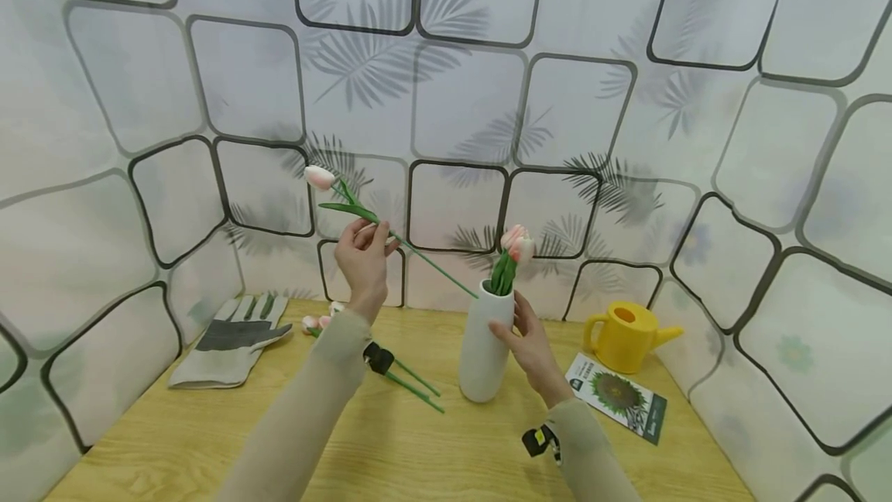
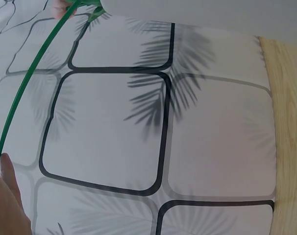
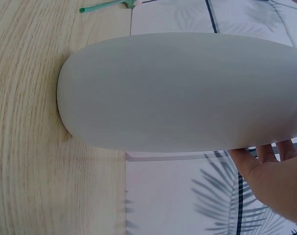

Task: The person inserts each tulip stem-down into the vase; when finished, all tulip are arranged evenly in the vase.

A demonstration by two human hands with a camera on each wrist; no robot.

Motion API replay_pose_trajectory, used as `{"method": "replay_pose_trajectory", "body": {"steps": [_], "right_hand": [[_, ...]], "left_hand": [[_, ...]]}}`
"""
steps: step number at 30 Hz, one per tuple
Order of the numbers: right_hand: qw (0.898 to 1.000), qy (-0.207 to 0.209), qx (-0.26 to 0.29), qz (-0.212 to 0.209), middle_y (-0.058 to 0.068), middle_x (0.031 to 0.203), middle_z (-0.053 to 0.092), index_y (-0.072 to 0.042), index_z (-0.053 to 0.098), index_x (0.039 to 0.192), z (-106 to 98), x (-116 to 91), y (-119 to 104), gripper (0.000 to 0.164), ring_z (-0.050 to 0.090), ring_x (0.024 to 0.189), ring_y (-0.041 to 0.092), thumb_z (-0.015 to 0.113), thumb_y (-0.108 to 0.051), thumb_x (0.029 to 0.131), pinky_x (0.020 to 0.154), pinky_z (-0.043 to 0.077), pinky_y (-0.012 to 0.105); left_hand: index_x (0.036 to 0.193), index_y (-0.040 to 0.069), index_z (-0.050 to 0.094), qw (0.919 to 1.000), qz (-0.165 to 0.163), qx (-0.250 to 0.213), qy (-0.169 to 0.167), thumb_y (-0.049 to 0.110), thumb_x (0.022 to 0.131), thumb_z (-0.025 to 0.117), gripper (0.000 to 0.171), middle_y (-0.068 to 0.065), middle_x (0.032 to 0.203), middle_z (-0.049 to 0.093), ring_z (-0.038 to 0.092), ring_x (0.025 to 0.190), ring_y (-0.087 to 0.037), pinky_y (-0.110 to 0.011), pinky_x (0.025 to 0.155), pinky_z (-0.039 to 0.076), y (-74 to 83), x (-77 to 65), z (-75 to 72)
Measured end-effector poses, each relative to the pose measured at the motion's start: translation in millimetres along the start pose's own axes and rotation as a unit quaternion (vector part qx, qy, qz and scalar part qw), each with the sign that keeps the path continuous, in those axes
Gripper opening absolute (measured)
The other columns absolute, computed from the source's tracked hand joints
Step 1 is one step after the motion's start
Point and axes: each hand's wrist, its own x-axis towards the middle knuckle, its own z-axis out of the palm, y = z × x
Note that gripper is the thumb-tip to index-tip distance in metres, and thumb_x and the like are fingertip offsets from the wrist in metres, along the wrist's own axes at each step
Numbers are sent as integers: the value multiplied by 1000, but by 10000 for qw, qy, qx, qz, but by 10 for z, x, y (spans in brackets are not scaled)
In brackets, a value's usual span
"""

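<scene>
My left hand (image 1: 364, 262) pinches the green stem of a pink-and-white tulip (image 1: 320, 177), its bloom up to the left. The stem slants down to the right, its lower end at the mouth of a white vase (image 1: 484, 351). In the left wrist view the stem (image 2: 28, 76) runs up from the fingers. My right hand (image 1: 533, 347) holds the vase near the top of its right side, thumb in front; the right wrist view shows its fingers (image 3: 244, 161) against the wall. Pink tulips (image 1: 516, 242) stand in the vase, which is upright on the table.
More tulips (image 1: 311, 324) lie on the wooden table (image 1: 432, 459), partly hidden behind my left forearm. Grey-and-white gloves (image 1: 233, 343) lie at the left. On the right are a yellow watering can (image 1: 623, 339) and a seed packet (image 1: 616, 397). Patterned cloth walls (image 1: 460, 115) enclose the table.
</scene>
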Motion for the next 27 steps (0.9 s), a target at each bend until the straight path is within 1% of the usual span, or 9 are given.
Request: {"method": "replay_pose_trajectory", "body": {"steps": [2,5,9,13,15,18,21,24,27], "right_hand": [[10000,-33,1,34,16,159,27,-16,19,158,1,13,-1,80,29,145,38,68,-20,94,118,25,59],[10000,-53,11,61,17,160,26,-16,18,158,5,19,2,81,29,145,39,67,-19,95,118,25,60],[10000,11,-56,31,14,160,27,-20,17,158,17,6,9,82,29,146,37,68,-25,94,118,25,59],[9999,36,-137,-42,13,160,27,-22,18,158,29,-11,3,82,29,146,36,68,-30,94,118,25,60],[9999,20,-118,-47,13,160,27,-22,17,158,30,-12,4,82,28,146,36,68,-30,94,118,25,59],[10000,21,-54,-17,12,161,26,-23,17,158,28,-7,2,83,28,146,36,69,-29,93,118,25,59],[10000,17,-4,-12,12,161,25,-22,17,158,22,-3,-4,82,27,146,36,68,-27,94,118,25,60],[10000,-19,3,-49,12,160,26,-23,17,158,14,-3,-3,81,28,146,36,67,-27,94,118,25,60],[10000,-24,-46,-55,12,160,27,-23,18,158,7,-10,8,81,29,146,36,68,-29,94,117,25,60]], "left_hand": [[107,3,63,10000,1,-75,64,5,88,73,21,-8,82,67,69,76,-16,-35,69,63,2,2,34],[105,3,63,9999,32,-117,97,7,87,74,22,-10,82,67,70,74,-16,-35,68,63,-4,3,104],[108,1,61,9999,121,59,-91,10,88,74,25,-10,84,67,69,74,-17,-35,69,63,-28,-4,231],[114,-7,58,9990,291,213,-265,7,89,72,32,-6,83,67,66,73,-17,-33,69,62,-58,-20,348],[116,-8,58,9980,406,281,-383,5,89,71,32,-6,83,67,66,74,-17,-33,69,62,-73,-36,398],[115,-8,59,9945,624,525,-657,3,90,69,29,-12,86,68,67,74,-16,-32,69,62,-101,-66,459],[116,-2,60,9895,748,831,-920,5,91,68,26,-18,90,68,67,75,-16,-31,68,62,-142,-104,501],[118,2,61,9842,819,1081,-1134,9,93,68,27,-21,94,68,67,78,-21,-30,69,62,-182,-146,541],[121,6,62,9782,866,1318,-1349,13,94,67,29,-20,95,69,68,81,-27,-33,70,62,-201,-201,578]]}}
